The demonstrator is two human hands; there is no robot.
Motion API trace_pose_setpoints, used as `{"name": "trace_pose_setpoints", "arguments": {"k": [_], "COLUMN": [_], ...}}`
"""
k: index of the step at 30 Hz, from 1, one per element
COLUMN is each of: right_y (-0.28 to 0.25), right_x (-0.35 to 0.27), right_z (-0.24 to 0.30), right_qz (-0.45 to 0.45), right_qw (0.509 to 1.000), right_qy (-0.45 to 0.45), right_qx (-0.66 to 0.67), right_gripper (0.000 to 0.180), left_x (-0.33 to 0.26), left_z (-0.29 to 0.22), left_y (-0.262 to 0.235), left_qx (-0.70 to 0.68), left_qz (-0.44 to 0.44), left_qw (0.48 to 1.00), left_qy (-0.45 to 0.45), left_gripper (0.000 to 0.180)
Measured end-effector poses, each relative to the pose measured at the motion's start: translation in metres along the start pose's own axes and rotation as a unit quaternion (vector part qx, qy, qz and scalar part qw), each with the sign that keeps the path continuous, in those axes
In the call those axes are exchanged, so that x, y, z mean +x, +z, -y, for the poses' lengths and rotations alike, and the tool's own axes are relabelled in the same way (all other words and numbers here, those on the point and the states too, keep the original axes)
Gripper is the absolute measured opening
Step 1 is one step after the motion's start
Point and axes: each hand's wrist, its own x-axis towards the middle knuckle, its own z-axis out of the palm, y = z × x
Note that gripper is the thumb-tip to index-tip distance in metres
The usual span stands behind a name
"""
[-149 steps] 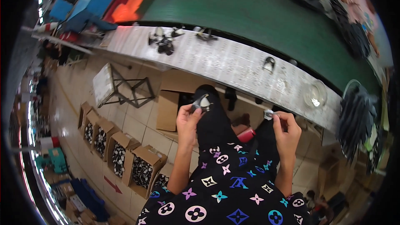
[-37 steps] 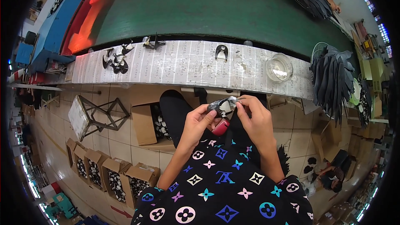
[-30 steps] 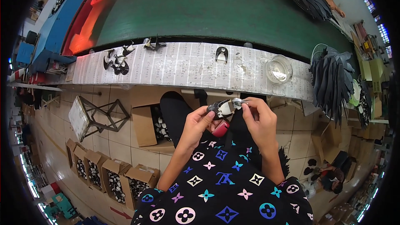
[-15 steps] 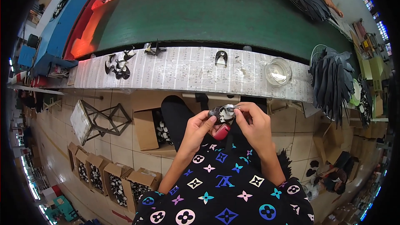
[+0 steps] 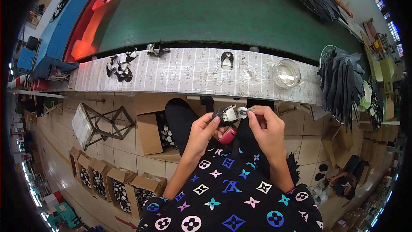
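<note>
My left hand [image 5: 203, 132] grips a black and white shoe heel [image 5: 229, 114] in front of my lap, its pale side facing up and right. Just right of the heel, my right hand [image 5: 268, 128] pinches a small slim grey piece [image 5: 243, 112] with a whitish part at its end; its exact kind is unclear. The piece's tip is close to the heel, and I cannot tell whether they touch. Below my left fingers shows a smooth red rounded object [image 5: 228, 136], partly covered by the hand.
Ahead, a paper-covered ledge [image 5: 184, 71] carries black and white heels [image 5: 122, 69], a single heel [image 5: 227, 60] and a clear glass bowl [image 5: 286, 74]. Beyond is a green conveyor belt [image 5: 206, 13]. Dark pieces [image 5: 342, 75] hang right; cartons [image 5: 118, 175] and a stool [image 5: 83, 126] stand left.
My right hand has moved slightly right, drawing the grey piece away from the heel's middle. More of the heel's pale side shows now. My left hand stays nearly in place.
</note>
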Motion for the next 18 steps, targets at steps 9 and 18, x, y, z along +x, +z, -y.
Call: {"name": "trace_pose_setpoints", "arguments": {"k": [9, 18], "right_y": [0.014, 0.012], "right_x": [-0.009, -0.009], "right_z": [0.000, -0.003], "right_qz": [0.045, 0.062], "right_qw": [0.998, 0.998], "right_qy": [0.013, -0.008], "right_qx": [0.049, 0.014], "right_gripper": [0.008, 0.009], "left_x": [0.001, 0.000], "left_z": [-0.006, -0.006], "left_y": [0.008, 0.007], "left_qx": [-0.037, -0.030], "left_qz": [-0.003, -0.019], "left_qw": [0.999, 0.999], "left_qy": [-0.008, 0.001], "left_gripper": [0.024, 0.024]}}
